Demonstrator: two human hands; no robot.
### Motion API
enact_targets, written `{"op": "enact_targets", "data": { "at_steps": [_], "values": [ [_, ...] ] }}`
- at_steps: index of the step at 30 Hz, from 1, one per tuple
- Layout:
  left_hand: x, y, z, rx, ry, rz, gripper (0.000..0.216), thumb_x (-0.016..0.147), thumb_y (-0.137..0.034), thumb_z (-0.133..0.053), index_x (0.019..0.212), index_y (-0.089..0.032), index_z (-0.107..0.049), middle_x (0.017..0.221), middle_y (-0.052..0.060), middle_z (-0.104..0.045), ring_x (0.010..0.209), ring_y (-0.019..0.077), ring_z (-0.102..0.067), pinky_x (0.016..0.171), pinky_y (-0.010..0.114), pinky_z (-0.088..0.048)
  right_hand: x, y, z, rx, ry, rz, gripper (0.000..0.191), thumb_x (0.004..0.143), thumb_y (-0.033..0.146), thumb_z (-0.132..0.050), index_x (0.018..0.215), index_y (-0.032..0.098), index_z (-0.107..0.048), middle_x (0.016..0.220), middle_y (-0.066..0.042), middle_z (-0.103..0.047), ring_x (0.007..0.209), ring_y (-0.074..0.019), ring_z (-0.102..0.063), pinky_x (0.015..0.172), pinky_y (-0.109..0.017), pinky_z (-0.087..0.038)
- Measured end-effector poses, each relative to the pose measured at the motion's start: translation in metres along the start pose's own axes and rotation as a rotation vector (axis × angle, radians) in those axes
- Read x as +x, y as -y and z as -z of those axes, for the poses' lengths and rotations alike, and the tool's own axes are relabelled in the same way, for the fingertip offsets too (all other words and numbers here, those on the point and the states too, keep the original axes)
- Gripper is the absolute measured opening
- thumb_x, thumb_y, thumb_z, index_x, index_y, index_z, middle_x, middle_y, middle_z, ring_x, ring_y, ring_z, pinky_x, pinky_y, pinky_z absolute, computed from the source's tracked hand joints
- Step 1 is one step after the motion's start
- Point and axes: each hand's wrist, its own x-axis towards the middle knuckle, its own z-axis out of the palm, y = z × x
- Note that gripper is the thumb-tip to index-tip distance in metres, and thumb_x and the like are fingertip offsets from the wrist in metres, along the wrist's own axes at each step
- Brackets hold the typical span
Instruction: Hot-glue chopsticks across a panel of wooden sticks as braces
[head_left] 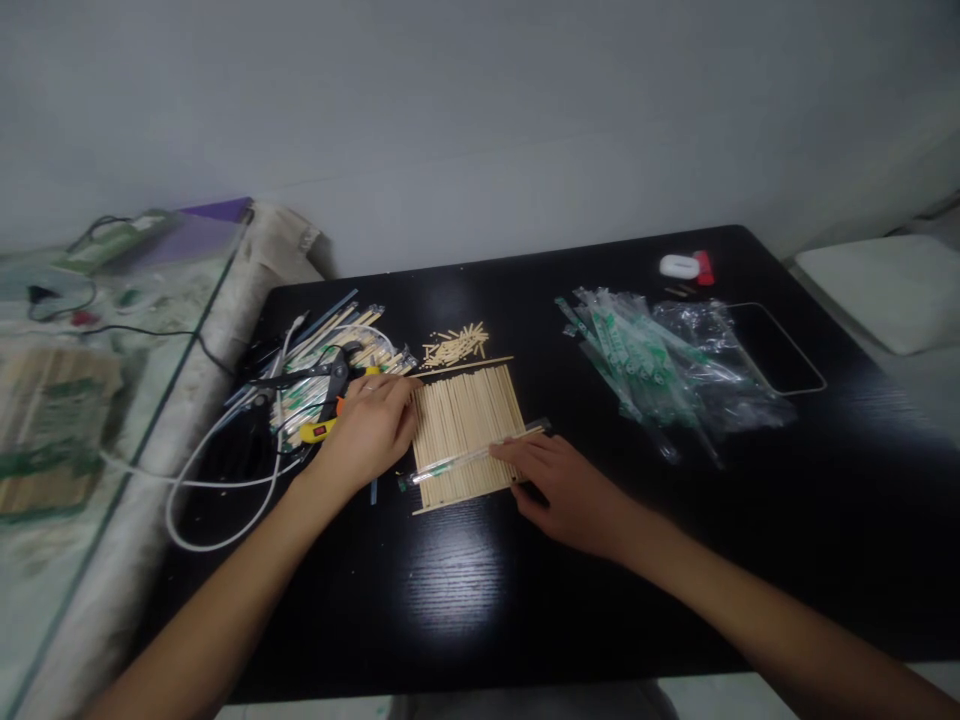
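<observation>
A flat panel of pale wooden sticks [457, 410] laid side by side is on the black table, with a crosswise stick along its far and near edges. Across its lower part lies a pair of chopsticks in a clear wrapper with green print [450, 465]. My right hand [562, 490] pinches the right end of that packet at the panel's right edge. My left hand [373, 420] rests at the panel's upper left corner, fingers reaching out over it and apparently holding nothing. Close beside it is a yellow and black tool [319, 430], partly hidden by the hand.
Cut stick pieces [456, 345] are heaped beyond the panel. Wrapped chopsticks [304, 390] and a looping white cable [217, 547] lie left. Empty wrappers [645, 360], a phone [776, 350] and a white case [679, 267] are right. A glass-topped surface [172, 400] adjoins the table.
</observation>
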Motion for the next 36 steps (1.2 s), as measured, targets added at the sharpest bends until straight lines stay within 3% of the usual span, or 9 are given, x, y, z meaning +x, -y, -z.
{"op": "enact_targets", "data": {
  "at_steps": [9,15,19,22,24,27,36],
  "values": [
    [-0.034,-0.013,0.004,0.053,-0.044,0.023,0.022,0.102,-0.022,-0.047,0.104,-0.021,-0.069,0.11,0.009,-0.077,0.11,0.0322,-0.065,0.103,0.052,-0.041,0.0,-0.001,-0.002,0.002,-0.016,0.027,0.05,0.093,0.01,-0.055,0.142,0.02,-0.057,0.133,-0.013,-0.072,0.125,-0.0281,-0.065,0.104,-0.051,-0.052],
    [-0.046,-0.019,0.0,0.024,-0.037,-0.006,0.021,0.101,-0.021,-0.051,0.104,-0.021,-0.072,0.106,0.009,-0.078,0.108,0.0306,-0.065,0.104,0.052,-0.041,0.0,-0.001,-0.002,-0.004,-0.021,0.012,0.048,0.092,0.009,-0.056,0.139,0.019,-0.058,0.133,-0.013,-0.072,0.123,-0.0277,-0.066,0.103,-0.049,-0.053],
    [-0.026,-0.017,0.004,0.06,-0.057,0.012,0.021,0.102,-0.023,-0.05,0.104,-0.02,-0.071,0.103,0.009,-0.077,0.105,0.0308,-0.065,0.103,0.051,-0.042,-0.001,0.0,-0.001,-0.014,-0.012,0.007,0.049,0.092,0.009,-0.056,0.139,0.018,-0.058,0.133,-0.014,-0.072,0.122,-0.0277,-0.067,0.103,-0.05,-0.052],
    [0.002,-0.018,0.003,0.1,-0.02,-0.003,0.024,0.101,-0.021,-0.049,0.113,-0.015,-0.069,0.114,0.012,-0.074,0.107,0.0308,-0.065,0.101,0.049,-0.045,-0.001,0.001,0.0,-0.029,0.003,-0.006,0.05,0.091,0.009,-0.057,0.14,0.02,-0.058,0.134,-0.013,-0.072,0.123,-0.0275,-0.066,0.104,-0.049,-0.052],
    [0.021,-0.021,-0.001,0.124,0.015,-0.005,0.028,0.103,-0.024,-0.047,0.12,-0.012,-0.066,0.123,0.016,-0.071,0.11,0.0316,-0.065,0.102,0.049,-0.045,-0.001,0.001,0.001,-0.042,0.008,-0.009,0.052,0.091,0.008,-0.058,0.141,0.02,-0.058,0.135,-0.013,-0.072,0.124,-0.0269,-0.066,0.104,-0.048,-0.051],
    [0.04,-0.025,-0.011,0.129,0.037,-0.005,0.033,0.105,-0.027,-0.043,0.125,-0.01,-0.064,0.119,0.016,-0.07,0.109,0.0321,-0.065,0.102,0.049,-0.045,-0.001,0.002,0.002,-0.046,0.019,-0.005,0.055,0.09,0.007,-0.058,0.143,0.021,-0.057,0.136,-0.012,-0.071,0.125,-0.0263,-0.065,0.104,-0.045,-0.051],
    [0.045,-0.025,-0.019,0.149,0.08,0.029,0.033,0.104,-0.025,-0.042,0.114,-0.01,-0.07,0.104,0.016,-0.067,0.098,0.0316,-0.065,0.094,0.048,-0.046,0.001,0.003,0.003,-0.018,0.014,0.001,0.054,0.091,0.008,-0.056,0.143,0.023,-0.057,0.136,-0.012,-0.071,0.126,-0.0271,-0.065,0.104,-0.048,-0.051]
  ]
}}
